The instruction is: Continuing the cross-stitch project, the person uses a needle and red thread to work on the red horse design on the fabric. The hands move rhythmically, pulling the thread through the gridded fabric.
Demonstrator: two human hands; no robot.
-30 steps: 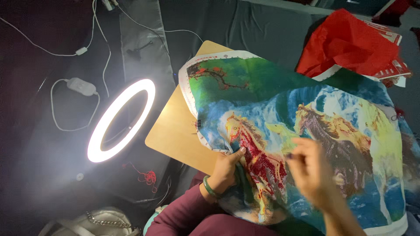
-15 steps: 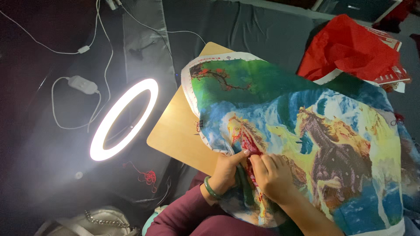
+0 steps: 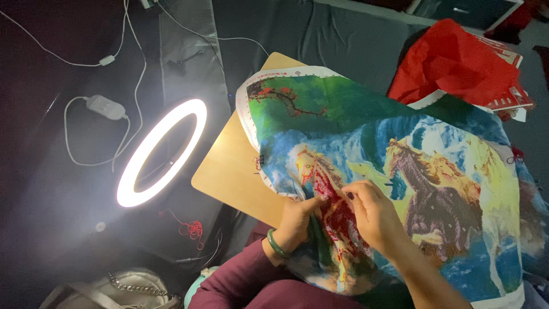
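Your right hand (image 3: 374, 214) rested on the cross-stitch canvas (image 3: 400, 166) with its fingertips pinched together over the red-stitched patch (image 3: 337, 214). They looked closed on something very fine, a needle or thread perhaps, but it was too small for me to tell. Your left hand (image 3: 297, 220) was clamped on the near fold of the fabric, thumb on top and fingers curled beneath, probably to keep that patch taut and lifted toward you.

The canvas, printed with running horses in blues, greens and yellows, lay draped over a light wooden board (image 3: 231, 171) and down into your lap, so the worked area sat close to both hands. A green bangle (image 3: 276, 245) circled your left wrist above the maroon sleeve (image 3: 240, 280).

To your left the lit ring light (image 3: 160, 151) leaned toward the board, likely placed to brighten the stitches, with its white cable (image 3: 103, 109) trailing across the dark cloth. Loose red thread (image 3: 191, 228) lay near it, a grey handbag (image 3: 114, 292) beyond, and a crumpled red bag (image 3: 457, 63) lay past the canvas's far edge.
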